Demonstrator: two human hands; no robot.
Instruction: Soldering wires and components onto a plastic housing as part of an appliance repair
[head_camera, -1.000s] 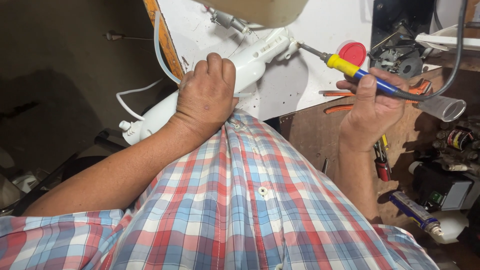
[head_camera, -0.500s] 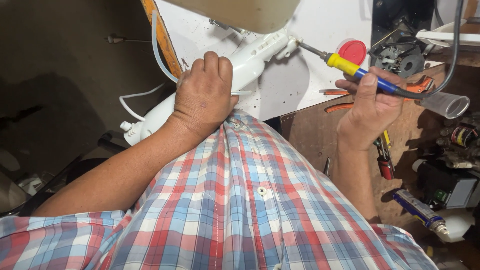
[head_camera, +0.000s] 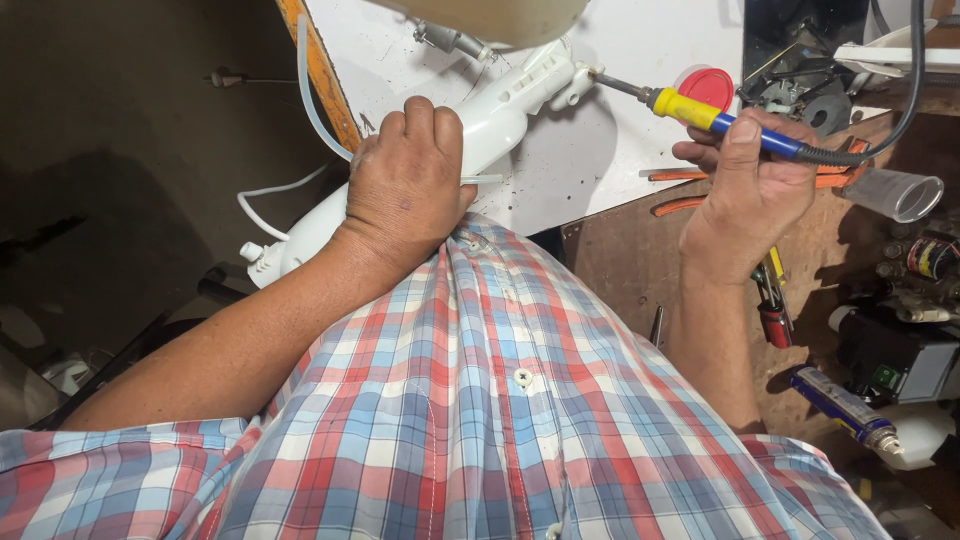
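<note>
White plastic housing (head_camera: 470, 140) is lying slantwise over the board edge against my checked shirt (head_camera: 520, 400), my left hand (head_camera: 405, 195) wrapping it tightly, while my right hand (head_camera: 745, 190) is gripping the soldering iron (head_camera: 715, 118), its tip touching the housing's upper end.

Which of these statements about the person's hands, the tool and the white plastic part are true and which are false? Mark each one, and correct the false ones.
1. The left hand grips the long white plastic part. True.
2. The right hand holds a pair of pliers. False: it holds a soldering iron with a yellow and blue handle.
3. The iron's metal tip points at the upper end of the white plastic part. True.
4. A red round lid lies on the white board behind the iron. True.
5. The person wears a plain black shirt. False: the shirt is checked in red, blue and white.
</note>
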